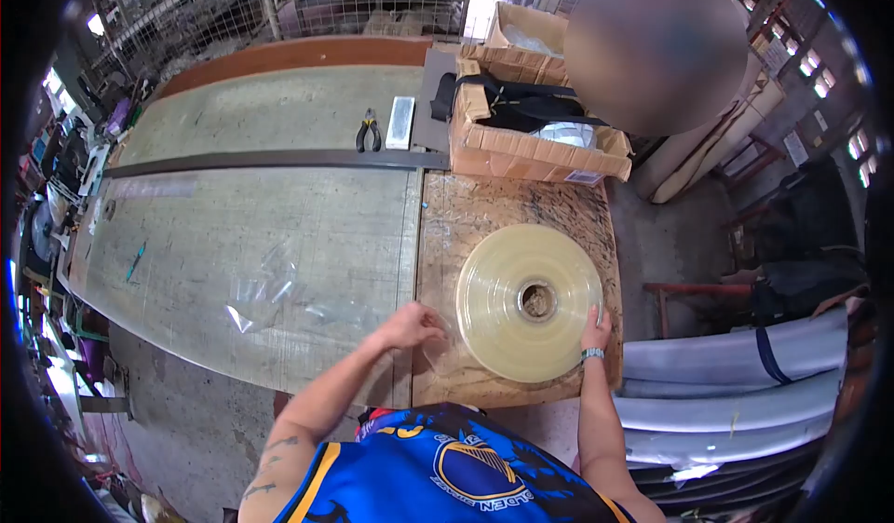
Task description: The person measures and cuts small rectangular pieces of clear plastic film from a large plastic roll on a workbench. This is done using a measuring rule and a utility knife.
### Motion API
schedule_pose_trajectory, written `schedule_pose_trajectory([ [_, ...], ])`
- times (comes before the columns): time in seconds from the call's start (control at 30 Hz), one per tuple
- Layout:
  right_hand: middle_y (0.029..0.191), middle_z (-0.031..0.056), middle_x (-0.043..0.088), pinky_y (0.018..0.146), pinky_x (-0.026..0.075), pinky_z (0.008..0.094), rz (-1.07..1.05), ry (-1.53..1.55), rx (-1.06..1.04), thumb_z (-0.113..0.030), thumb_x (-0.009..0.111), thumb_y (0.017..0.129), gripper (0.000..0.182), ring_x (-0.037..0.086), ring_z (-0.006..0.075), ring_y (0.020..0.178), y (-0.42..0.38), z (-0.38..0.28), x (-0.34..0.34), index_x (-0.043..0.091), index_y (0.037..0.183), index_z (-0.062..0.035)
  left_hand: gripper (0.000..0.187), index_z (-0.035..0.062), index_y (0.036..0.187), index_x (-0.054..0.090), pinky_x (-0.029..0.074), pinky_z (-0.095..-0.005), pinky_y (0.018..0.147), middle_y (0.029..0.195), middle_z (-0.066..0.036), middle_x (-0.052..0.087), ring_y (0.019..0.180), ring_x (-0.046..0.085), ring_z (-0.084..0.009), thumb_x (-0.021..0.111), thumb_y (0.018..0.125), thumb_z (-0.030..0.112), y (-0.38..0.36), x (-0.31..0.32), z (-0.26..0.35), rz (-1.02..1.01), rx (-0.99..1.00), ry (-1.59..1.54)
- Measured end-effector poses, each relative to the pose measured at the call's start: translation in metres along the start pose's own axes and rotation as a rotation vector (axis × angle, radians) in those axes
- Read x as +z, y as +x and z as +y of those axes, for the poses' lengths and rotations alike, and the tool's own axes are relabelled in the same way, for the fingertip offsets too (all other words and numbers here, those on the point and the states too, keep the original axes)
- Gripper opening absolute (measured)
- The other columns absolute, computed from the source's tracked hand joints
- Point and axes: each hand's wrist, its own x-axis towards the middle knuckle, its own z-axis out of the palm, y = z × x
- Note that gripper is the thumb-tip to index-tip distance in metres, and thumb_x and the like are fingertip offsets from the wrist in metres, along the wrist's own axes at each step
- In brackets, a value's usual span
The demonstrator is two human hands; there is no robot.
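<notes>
A large flat roll of clear, yellowish plastic film [503,337] lies on its side on the wooden board, its round cardboard core facing up. My right hand [597,329] grips the roll's right rim, fingers against the outer edge. Left of the roll, my left hand [415,326] is closed in a pinch above the seam between board and table. A thin see-through strip of film [441,348] shows at its fingertips, hard to make out against the wood. Crumpled clear plastic pieces [265,290] lie on the table to the left.
A long dark metal bar [279,160] crosses the grey-green table [205,234]. Beyond it are pliers [369,132] and a white box-shaped block [400,122]. A teal cutter-like tool [137,262] lies left. Cardboard boxes [531,161] stand behind the roll; wrapped rolls [726,365] lie right.
</notes>
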Motion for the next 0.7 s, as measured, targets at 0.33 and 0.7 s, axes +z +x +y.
schedule_pose_trajectory([
  [0.33, 0.121, 0.0308, 0.066, 0.099, 0.047, 0.0465, 0.025, -0.313, 0.178, -0.065, 0.05, 0.095, 0.078, 0.062, 0.0442, 0.115, -0.031, -0.026, -0.014, 0.062, 0.128, 0.0054, 0.011, 0.0001, 0.086, 0.072, 0.053, -0.0319, 0.069, 0.08, -0.01, 0.073, 0.076, 0.068, -0.0161, 0.071, 0.081, 0.01, -0.126, -0.226, -0.092, 0.155, -0.116, 0.324],
  [0.7, 0.13, 0.0314, 0.061, 0.104, 0.044, 0.0468, 0.185, -0.403, 0.278, -0.07, 0.043, 0.095, 0.087, 0.058, 0.0437, 0.123, -0.062, -0.02, -0.003, 0.059, 0.133, 0.0067, 0.01, 0.0076, 0.087, 0.068, 0.053, -0.0481, 0.079, 0.094, -0.016, 0.071, 0.093, 0.068, -0.038, 0.06, 0.081, 0.007, -0.111, -0.36, -0.164, 0.558, -0.254, 0.868],
])
